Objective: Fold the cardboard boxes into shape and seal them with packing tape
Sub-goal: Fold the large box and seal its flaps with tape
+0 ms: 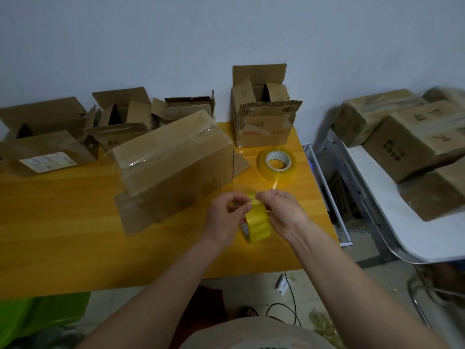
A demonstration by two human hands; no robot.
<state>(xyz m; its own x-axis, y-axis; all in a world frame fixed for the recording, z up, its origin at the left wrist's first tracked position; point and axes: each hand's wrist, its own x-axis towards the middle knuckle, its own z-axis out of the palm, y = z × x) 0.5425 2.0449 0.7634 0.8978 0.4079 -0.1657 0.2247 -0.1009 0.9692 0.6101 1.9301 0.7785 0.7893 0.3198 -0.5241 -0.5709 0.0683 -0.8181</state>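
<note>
A small roll of yellowish packing tape (257, 225) is held upright between my two hands, low over the yellow wooden table (63, 222). My left hand (224, 217) grips the roll's left side. My right hand (281, 212) pinches the tape's loose end at the top of the roll. Just behind and to the left lies a closed cardboard box (173, 159) with clear tape along its top seam and a tape strip hanging off its near left corner. A second, larger tape roll (278, 165) lies flat at the right of the table.
Several open cardboard boxes (261, 114) stand along the wall at the back of the table. A white side table (392, 222) at the right carries stacked sealed boxes (415, 144). A metal rack fills the gap between the tables. Cables and a small carton lie on the floor.
</note>
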